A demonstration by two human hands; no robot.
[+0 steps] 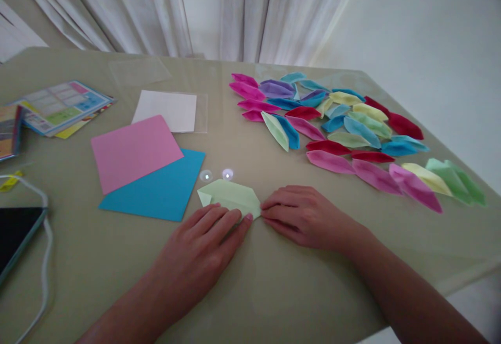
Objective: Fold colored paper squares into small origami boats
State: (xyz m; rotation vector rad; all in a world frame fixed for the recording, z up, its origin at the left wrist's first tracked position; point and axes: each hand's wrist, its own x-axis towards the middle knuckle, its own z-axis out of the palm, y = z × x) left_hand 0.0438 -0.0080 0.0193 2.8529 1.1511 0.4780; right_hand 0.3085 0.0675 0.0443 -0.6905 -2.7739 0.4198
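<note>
A light green sheet of origami paper (230,193), folded into a long shape with angled corners, lies on the table at the middle of the view. My left hand (211,239) holds its near edge against the table, fingertips and thumb on the paper. At the right tip, the fingers and thumb of my right hand (301,216) are pinched together on the paper's point. Part of the near edge is hidden under my left fingers. Just beyond the paper are two small round clear spots (227,175) on the tabletop.
Pink paper (135,151) overlaps blue paper (156,192) on the left, with white sheets (168,111) behind. Several folded colored paper pieces (324,148) spread across the right. Printed packets (64,106), a white cable (47,250) and a dark-screened device (18,234) lie far left.
</note>
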